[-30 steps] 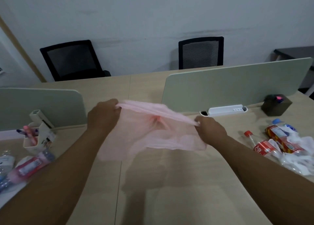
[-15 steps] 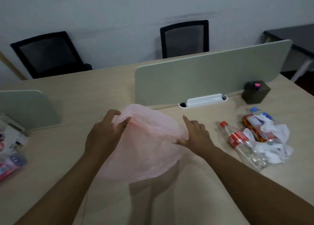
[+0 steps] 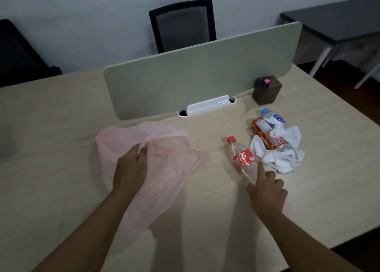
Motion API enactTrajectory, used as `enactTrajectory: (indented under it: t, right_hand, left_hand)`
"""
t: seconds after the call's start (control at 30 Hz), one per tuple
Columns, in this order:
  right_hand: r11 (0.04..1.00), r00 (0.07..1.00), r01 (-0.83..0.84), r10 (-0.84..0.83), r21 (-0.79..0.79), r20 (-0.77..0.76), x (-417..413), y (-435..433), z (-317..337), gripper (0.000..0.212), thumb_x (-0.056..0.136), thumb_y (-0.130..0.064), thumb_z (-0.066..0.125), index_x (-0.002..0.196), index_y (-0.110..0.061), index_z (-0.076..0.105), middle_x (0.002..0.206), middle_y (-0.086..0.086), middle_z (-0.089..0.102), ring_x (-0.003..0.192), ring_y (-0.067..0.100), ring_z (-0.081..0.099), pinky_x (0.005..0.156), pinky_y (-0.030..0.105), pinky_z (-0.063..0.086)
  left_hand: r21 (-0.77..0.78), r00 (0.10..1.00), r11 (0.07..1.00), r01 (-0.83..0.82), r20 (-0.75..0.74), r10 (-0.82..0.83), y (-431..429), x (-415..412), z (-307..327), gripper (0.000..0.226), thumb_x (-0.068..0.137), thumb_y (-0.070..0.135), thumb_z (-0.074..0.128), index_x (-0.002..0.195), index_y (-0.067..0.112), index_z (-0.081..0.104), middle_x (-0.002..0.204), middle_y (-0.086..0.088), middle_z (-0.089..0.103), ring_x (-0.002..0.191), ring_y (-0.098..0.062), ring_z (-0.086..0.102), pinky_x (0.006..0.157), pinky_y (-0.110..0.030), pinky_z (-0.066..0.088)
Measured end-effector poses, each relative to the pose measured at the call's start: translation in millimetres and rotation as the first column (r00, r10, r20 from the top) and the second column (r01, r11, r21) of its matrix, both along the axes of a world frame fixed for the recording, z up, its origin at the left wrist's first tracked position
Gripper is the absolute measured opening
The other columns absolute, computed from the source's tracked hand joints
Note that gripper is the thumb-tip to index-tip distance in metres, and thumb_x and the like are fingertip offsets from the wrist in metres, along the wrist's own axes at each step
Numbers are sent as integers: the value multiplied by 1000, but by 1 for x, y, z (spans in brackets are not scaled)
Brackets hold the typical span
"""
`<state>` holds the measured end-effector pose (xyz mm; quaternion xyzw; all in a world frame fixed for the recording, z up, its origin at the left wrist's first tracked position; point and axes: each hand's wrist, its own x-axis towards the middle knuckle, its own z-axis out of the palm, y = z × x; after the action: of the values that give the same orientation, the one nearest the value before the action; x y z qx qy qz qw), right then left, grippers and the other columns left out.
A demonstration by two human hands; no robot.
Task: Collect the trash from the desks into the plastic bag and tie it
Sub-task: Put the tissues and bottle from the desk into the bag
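A thin pink plastic bag (image 3: 164, 148) lies spread on the desk at centre left. My left hand (image 3: 131, 169) pinches its rim. An empty clear cola bottle (image 3: 243, 159) with a red cap lies to the right of the bag. My right hand (image 3: 267, 191) is at the bottle's lower end, with the index finger stretched out against it and the other fingers loosely curled. Further right, a red-labelled bottle (image 3: 267, 134) and a blue-capped bottle (image 3: 271, 115) lie in crumpled white tissue (image 3: 281, 156).
A grey-green divider panel (image 3: 201, 72) stands across the desk (image 3: 329, 148), with a white power strip (image 3: 207, 106) at its foot. A dark pen holder (image 3: 266, 90) stands at the right. A black chair (image 3: 183, 25) is behind the divider. A dark table (image 3: 339, 21) stands at far right.
My right hand let go of the bag and moved right to the cola bottle. The bag sank onto the desk, still held by my left hand. The view swung right.
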<state>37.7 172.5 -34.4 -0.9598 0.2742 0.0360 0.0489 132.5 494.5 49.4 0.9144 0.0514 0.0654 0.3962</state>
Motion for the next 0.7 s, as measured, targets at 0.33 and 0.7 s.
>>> enactTrajectory:
  t: [0.33,0.7]
  right_hand:
    - [797,865,-501,477,338,157,45,94,14,77,80,-55,60,147,-38,28,125,-5,50,109,24,50,76,38,52]
    - [858,893,-388,260,337,366,97,30,6,60,83,-53,61,134,-22,52,124,8,57,112,31,53,90,43,47]
  left_hand:
    - [-168,995,985,44,-85,-59,-48,2,5,29,101,48,39,109,39,65,91,28,65,85,13,58,73,-7,39]
    - [-232,988,972,22,-147,-57,-65,9,6,24,98,55,42,90,65,62,87,42,64,84,20,57,74,-20,46]
